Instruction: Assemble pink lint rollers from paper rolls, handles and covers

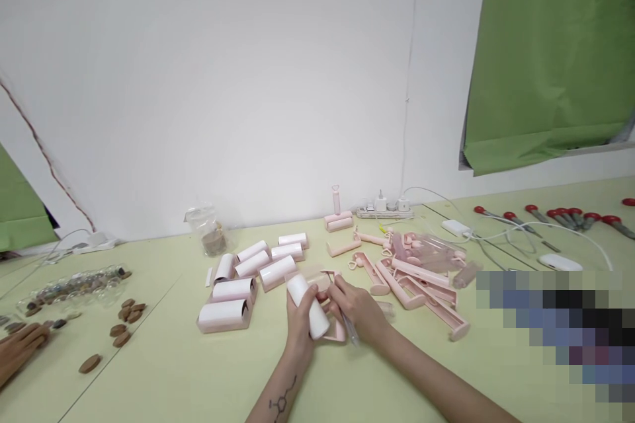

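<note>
The pale green table (198, 383) bears brown pieces (90, 363) at left, white rolls (224, 312) left of centre, pink plastic frames (419, 273) right of centre, a far power strip (384, 213) and red-ended tools (611, 219) at far right.

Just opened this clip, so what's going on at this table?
A person's left hand holds a white roll. The right hand is close beside it, gripping a slim, blurred thing that is hard to identify. To the left lie more rolls with pink casings; to the right is a jumble of pink frames. At the far left, another person's hand is near scattered brown pieces.
</note>
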The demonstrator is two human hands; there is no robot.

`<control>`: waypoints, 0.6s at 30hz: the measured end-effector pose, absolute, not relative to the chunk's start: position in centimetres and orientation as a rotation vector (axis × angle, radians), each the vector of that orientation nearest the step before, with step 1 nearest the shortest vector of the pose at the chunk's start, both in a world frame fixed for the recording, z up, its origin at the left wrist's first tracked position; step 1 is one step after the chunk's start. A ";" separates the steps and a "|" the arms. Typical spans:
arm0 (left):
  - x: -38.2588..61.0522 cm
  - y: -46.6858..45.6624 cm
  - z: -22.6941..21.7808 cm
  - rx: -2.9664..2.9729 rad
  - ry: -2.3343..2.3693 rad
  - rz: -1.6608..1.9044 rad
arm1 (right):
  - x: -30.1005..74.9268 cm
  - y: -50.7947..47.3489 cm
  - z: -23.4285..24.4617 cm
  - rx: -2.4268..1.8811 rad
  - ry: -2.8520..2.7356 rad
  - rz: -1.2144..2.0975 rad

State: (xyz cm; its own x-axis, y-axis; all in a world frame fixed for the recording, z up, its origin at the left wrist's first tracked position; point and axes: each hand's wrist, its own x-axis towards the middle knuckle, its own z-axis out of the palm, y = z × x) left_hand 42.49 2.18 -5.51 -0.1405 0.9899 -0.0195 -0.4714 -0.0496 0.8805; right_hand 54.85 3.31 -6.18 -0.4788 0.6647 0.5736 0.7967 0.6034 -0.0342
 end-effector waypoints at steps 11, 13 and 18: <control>38.6 2.3 -3.9 1.847 1.763 0.937 | 57.6 5.2 -4.5 -1.519 -2.078 -0.053; 38.2 2.0 -3.9 1.907 1.843 0.841 | 57.3 4.8 -4.0 -1.465 -2.027 0.029; 37.2 0.9 -3.2 1.937 1.883 0.815 | 55.2 3.3 -3.9 -0.927 -1.711 0.931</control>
